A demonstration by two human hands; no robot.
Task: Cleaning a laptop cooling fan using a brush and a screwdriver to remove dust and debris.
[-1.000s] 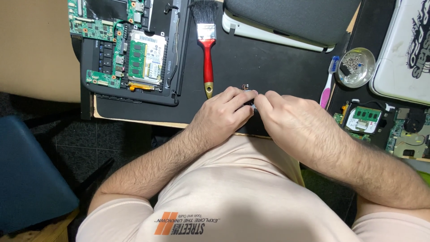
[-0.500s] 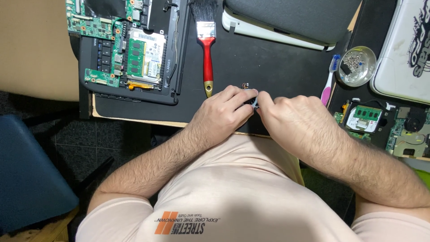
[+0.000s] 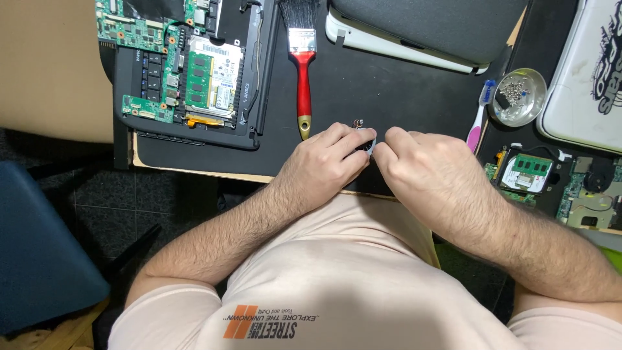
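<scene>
black mat point(image 3: 402, 97) covers the bench, and over its near edge the left hand point(image 3: 324, 165) and right hand point(image 3: 427, 172) meet fingertip to fingertip, both pinched narrow on a small pale part point(image 3: 370, 148) held between them; what it is stays too small to tell. a tiny dark piece point(image 3: 358, 122) lies just beyond the fingers. the red-handled brush point(image 3: 303, 71) lies just left of the hands, a toothbrush point(image 3: 479, 116) and a metal dish of screws point(image 3: 519, 97) to the right, the opened laptop base point(image 3: 188, 71) well to the left.

Mat, my left: opened laptop point(image 3: 188, 71)
Right of laptop: brush point(image 3: 302, 65)
My right: toothbrush point(image 3: 478, 116), beside screw dish point(image 3: 519, 97)
</scene>
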